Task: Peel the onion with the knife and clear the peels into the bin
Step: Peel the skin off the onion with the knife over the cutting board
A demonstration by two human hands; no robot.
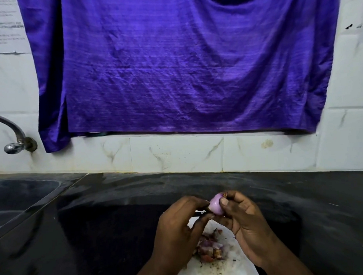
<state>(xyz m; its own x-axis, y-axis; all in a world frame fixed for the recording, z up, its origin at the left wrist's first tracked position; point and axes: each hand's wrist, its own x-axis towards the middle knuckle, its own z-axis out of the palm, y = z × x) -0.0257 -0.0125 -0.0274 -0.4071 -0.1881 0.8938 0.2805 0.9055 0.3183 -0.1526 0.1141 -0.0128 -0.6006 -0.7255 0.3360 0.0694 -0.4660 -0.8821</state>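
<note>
Item: small onion (217, 204), smooth, glossy, pale purple, nearly bare, held above the dark polished worktop (118, 232), pinched between right hand (244, 223) fingers (224, 201) at 3 o'clock and left hand (177, 224) fingers at 9 o'clock, which seemingly also held the barely visible knife. Papery reddish peels (211, 247) lay at 6 o'clock on a white board (222, 267). Step judged late peeling; next, strip the last dry scrap, then carry peels to the bin, unseen.

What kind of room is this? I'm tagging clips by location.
Most likely a home kitchen: a wall tap over a sink, a dark stone counter, tiled wall, and onion peels on a white board.
</note>
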